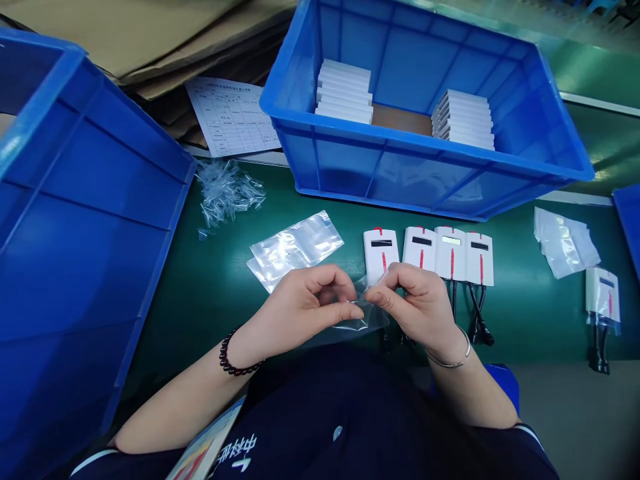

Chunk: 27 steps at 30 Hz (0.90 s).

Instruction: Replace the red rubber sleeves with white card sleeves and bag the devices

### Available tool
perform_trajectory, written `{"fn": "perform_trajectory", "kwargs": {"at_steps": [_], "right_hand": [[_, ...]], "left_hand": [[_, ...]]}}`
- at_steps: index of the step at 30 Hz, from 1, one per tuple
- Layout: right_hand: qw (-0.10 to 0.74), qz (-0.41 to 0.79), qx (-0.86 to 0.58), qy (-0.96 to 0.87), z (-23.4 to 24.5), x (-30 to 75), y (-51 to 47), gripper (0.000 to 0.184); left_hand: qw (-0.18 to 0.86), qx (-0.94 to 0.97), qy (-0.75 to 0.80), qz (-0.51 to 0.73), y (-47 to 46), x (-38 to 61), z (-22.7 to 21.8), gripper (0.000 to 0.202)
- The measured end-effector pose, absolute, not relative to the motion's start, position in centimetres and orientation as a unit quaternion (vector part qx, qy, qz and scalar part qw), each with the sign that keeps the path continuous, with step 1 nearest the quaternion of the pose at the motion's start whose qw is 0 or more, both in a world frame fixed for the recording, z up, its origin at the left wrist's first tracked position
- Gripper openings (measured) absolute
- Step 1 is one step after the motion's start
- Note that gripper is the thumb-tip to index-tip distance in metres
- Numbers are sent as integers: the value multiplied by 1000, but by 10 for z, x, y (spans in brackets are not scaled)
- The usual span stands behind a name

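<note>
Both hands meet over the green table's near edge, pinching one small clear plastic bag (361, 312) between them. My left hand (305, 307) grips the bag's left side with thumb and curled fingers. My right hand (417, 303) pinches its right side. Just beyond my right hand lies a row of several white devices (430, 252) with red strips and black cables hanging toward me. A stack of clear bags (295, 248) lies beyond my left hand.
A large blue crate (430, 160) at the back holds two rows of white boxes (345, 92). Another blue crate (75, 220) stands tilted at left. A pile of small clear pieces (227, 190), a printed sheet (233, 117), more bags (565, 241) and a bagged device (603, 297) lie around.
</note>
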State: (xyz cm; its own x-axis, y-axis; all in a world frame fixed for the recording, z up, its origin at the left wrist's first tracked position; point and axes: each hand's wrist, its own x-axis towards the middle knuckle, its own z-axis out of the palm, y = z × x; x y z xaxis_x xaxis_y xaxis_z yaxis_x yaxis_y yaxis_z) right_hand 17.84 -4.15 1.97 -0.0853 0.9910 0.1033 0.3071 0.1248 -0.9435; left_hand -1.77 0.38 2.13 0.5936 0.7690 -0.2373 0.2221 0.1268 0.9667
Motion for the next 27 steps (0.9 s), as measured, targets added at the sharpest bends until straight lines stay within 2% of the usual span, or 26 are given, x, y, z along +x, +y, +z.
{"fn": "perform_trajectory", "kwargs": {"at_steps": [1,4,5,7,12,15,19,23,27], "right_hand": [[420,433,-513,-610,20,179,-41,15],[397,501,-493,-590,20,182,-41,25],[398,503,-495,-586,20,182,-41,21],[410,485,-509,-581,19,181,-42,12],[441,452,-527,-568,19,176,-41,21],[421,468,-498,-597,20,180,-40,8],[390,416,-507,-646,20,185,-39,5],[392,360,-535,-656,18,180,-38,19],[401,324,-516,-684,16,176,-37,34]], "left_hand": [[630,624,401,229,3,-18,21,17],[572,658,406,275,3,-18,21,14],[552,671,403,286,4,-18,21,13],[524,694,392,300,4,-18,22,13],[503,720,358,317,2,-18,19,20],[514,699,369,333,0,-19,14,23],[493,689,399,351,0,-23,10,23],[541,676,389,314,1,-23,13,18],[617,642,385,243,3,-21,17,22]]}}
